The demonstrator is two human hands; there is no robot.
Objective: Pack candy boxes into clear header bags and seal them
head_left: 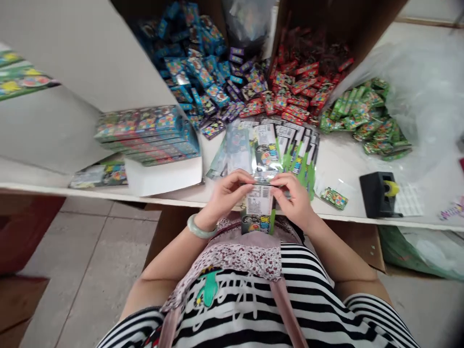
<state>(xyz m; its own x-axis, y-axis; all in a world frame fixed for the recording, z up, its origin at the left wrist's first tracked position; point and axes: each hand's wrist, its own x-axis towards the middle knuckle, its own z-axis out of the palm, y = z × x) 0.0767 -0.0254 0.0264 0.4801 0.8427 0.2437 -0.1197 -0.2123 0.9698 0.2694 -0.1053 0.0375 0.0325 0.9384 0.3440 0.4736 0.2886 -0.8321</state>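
Note:
At the table's front edge, my left hand (234,191) and my right hand (292,195) pinch the upper edge of a printed packaging card (259,205) between thumbs and fingers. The card has a barcode panel above a green and black printed part and hangs over my apron. Just beyond my fingers lies a clear plastic bag (237,150), overlapping a fanned pile of similar cards (299,154). A bracelet circles my left wrist. A small green packet (334,198) lies right of my right hand.
Blue packets (203,72), purple packets (250,72) and red packets (300,87) are heaped at the back. Green packets (366,118) lie right, by clear plastic sheeting (416,96). A black tape dispenser (377,195) stands at the front right. Stacked printed boxes (145,133) stand left.

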